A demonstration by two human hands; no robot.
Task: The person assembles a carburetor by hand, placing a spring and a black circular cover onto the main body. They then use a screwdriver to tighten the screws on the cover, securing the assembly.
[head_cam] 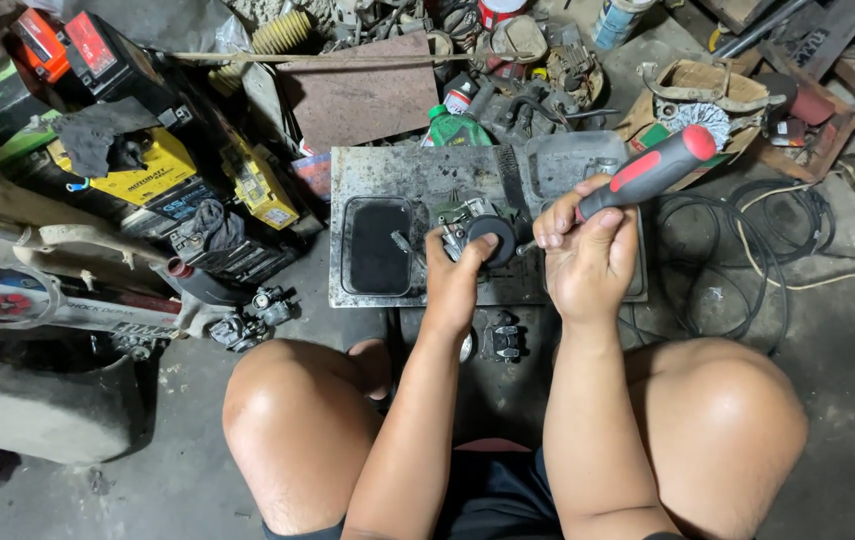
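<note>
1. Two hands at work over a grey metal tray [388,165] on the floor, seen from above between bare knees.
2. Left hand [456,275] wrapped around a small metal engine part, likely a carburetor [476,228]; fingers curled shut on it, part mostly hidden by the palm and thumb, exact shape hard to make out.
3. Right hand [588,255] closed in a fist around a screwdriver [648,170] with red-and-black handle; handle sticking up and to the right, shaft and tip covered by the fingers, tip contact with the carburetor not clear.
4. Carburetor held just above the tray, near its middle, between the two hands.
5. Black rectangular dish [378,245] sitting on the tray's left part, holding dark liquid; depth not readable.
6. Second pale shallow tray [578,155] at upper right of the grey one, partly blocked by the right hand; contents not visible.
7. Green bottle [456,128] lying behind the tray, half buried in parts.
8. Another small carburetor [253,320] on the floor left of the left knee.
9. Stack of batteries [148,170] at far left, rag on top; cables [748,250] coiled at right.
10. Small dark part [501,338] below the tray edge, between the forearms, too shadowed to identify.
</note>
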